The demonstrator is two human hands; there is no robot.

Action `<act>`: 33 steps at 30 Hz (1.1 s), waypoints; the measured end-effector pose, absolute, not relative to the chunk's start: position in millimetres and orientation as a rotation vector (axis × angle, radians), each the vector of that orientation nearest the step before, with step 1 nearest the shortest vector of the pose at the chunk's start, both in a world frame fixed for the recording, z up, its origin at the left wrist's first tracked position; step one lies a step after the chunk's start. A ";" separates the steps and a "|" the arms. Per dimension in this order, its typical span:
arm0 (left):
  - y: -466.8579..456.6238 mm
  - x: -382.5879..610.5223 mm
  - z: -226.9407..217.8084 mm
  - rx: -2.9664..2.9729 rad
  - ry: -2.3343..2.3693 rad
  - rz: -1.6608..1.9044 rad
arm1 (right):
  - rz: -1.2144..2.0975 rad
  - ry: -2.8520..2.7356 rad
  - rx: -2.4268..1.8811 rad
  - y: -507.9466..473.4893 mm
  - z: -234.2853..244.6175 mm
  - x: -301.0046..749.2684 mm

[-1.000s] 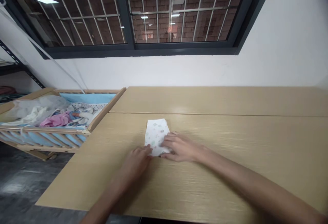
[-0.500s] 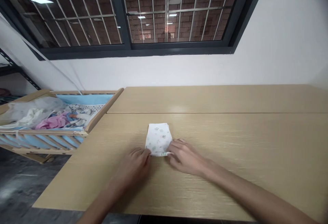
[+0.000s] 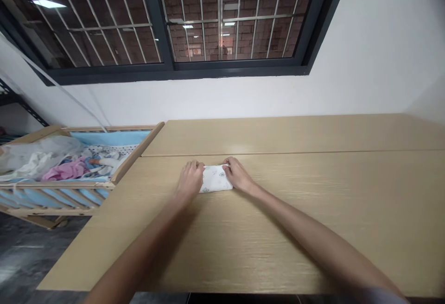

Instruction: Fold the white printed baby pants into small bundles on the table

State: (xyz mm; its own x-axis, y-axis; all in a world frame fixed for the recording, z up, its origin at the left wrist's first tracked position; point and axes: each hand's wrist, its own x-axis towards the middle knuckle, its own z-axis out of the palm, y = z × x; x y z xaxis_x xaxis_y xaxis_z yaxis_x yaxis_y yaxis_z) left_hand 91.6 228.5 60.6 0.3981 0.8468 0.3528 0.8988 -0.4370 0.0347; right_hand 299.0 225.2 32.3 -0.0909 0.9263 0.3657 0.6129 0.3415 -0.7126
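Note:
A small folded white cloth (image 3: 216, 180) with a faint printed pattern lies on the wooden table (image 3: 295, 211). It forms a low, wide rectangle. My left hand (image 3: 190, 177) grips its far left corner, fingers curled over the edge. At the far right corner, my right hand (image 3: 238, 173) pinches the cloth between thumb and fingers. Both hands touch the cloth, and their fingers partly hide its side edges.
To the left stands a wooden crib (image 3: 139, 153) with blue lining, holding a pink cloth (image 3: 66, 169), other fabrics and a translucent bag (image 3: 45, 148). Behind the table are a white wall (image 3: 208, 95) and a barred window (image 3: 170, 65). A seam runs across the tabletop.
Both hands have moved from the cloth's near edge to its far corners. The cloth is now shorter from front to back, its near part folded over. The view has shifted slightly.

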 end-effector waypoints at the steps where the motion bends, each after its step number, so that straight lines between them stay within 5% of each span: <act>1: 233.3 93.9 53.5 -2.470 -1.592 -0.483 | 0.504 -1.749 -1.375 232.0 24.3 298.0; 10: 233.1 90.8 37.8 -2.408 -1.620 -0.681 | 0.432 -1.646 -1.340 229.4 16.7 299.2; 16: 209.5 106.7 25.5 -2.619 -1.324 -0.894 | 0.101 -2.273 -0.964 196.3 33.9 291.1; 33: 205.9 103.9 -0.4 -2.656 -1.434 -0.603 | 0.062 -2.427 -1.071 200.1 19.4 308.2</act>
State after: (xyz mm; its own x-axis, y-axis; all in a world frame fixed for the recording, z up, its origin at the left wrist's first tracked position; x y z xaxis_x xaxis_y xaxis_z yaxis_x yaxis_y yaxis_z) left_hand 103.9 205.9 -0.4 0.4898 0.7907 0.3674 0.8155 -0.5645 0.1276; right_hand 308.2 200.1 19.4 -0.5764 0.7061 0.4112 0.6844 0.6922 -0.2293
